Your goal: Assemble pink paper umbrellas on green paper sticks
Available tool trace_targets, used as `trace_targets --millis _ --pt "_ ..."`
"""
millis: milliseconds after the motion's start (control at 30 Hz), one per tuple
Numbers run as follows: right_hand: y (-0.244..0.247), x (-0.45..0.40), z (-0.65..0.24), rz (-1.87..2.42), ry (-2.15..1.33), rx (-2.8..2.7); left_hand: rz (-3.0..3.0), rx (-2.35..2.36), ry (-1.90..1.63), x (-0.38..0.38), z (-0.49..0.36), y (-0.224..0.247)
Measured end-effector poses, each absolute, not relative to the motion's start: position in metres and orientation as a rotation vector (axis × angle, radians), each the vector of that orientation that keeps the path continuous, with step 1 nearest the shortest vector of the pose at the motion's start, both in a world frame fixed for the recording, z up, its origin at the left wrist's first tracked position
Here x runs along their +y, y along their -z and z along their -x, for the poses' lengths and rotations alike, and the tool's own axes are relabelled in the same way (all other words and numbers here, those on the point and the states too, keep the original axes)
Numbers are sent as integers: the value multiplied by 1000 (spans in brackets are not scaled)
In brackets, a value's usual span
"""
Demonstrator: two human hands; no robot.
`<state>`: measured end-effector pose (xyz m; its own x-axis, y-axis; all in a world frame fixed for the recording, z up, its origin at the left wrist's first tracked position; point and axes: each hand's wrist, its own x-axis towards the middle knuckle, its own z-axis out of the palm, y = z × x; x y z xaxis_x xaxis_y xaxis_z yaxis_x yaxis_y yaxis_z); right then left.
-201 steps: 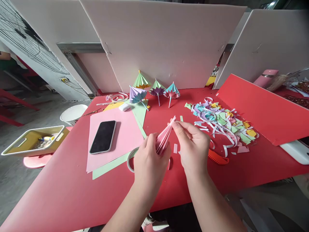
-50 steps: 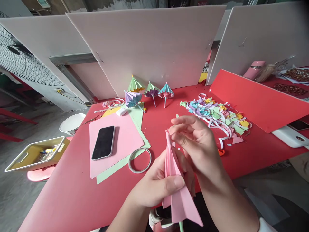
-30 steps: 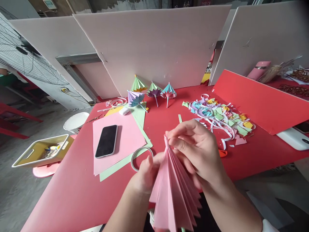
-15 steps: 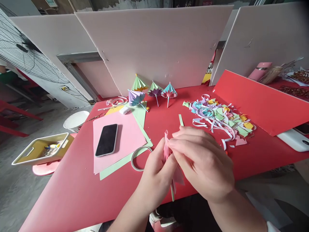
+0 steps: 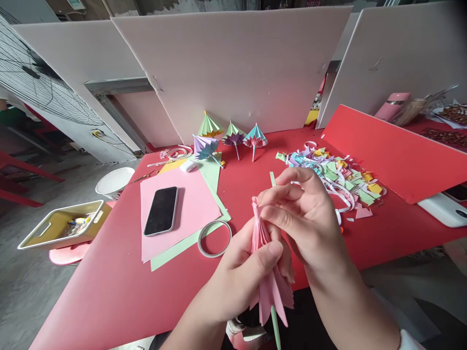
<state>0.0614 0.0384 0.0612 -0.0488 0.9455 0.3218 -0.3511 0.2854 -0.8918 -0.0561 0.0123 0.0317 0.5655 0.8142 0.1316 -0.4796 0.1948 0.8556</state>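
Observation:
A pink pleated paper umbrella (image 5: 270,296) with a green paper stick (image 5: 275,326) hangs below my hands, its tip pointing up and away. My left hand (image 5: 251,272) is wrapped round the gathered pleats, thumb across the front. At the narrow top, the thumb and fingertips of my right hand (image 5: 306,214) pinch the tip. Whether a strip of tape lies between those fingertips is too small to tell. Left of my hands, a roll of clear tape (image 5: 215,239) lies partly on the green paper.
Several finished paper umbrellas (image 5: 237,136) are at the back of the red table (image 5: 153,296). Paper scraps (image 5: 339,175) are piled on the right beside a red board (image 5: 394,150). A phone (image 5: 161,210) rests on pink paper (image 5: 197,209). A yellow basket (image 5: 62,226) is at the left.
My right hand has turned and lifted, its fingers now spread more at the tip. The pink umbrella has rotated into fuller view, with its pleats and green stick showing lower down.

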Motion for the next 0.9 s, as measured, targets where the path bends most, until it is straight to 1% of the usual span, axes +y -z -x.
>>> trace_targets --millis 233,367,567,700,833,900 --pt "-58 46 -62 552 -1595 -1039 -998 107 -887 19 56 -28" --pt "-56 48 -63 482 -1806 -1003 -964 31 -830 19 56 -23" --pt "-56 49 -65 423 -1900 -1005 -912 -47 -777 20 55 -18" --pt "-54 50 -66 423 -1969 -986 -877 -181 -726 22 52 -16" --pt "-48 48 -60 397 -2039 -950 -931 -296 -798 23 42 -3" --pt "-46 46 -55 396 -2038 -938 -979 -245 -857 24 37 4"
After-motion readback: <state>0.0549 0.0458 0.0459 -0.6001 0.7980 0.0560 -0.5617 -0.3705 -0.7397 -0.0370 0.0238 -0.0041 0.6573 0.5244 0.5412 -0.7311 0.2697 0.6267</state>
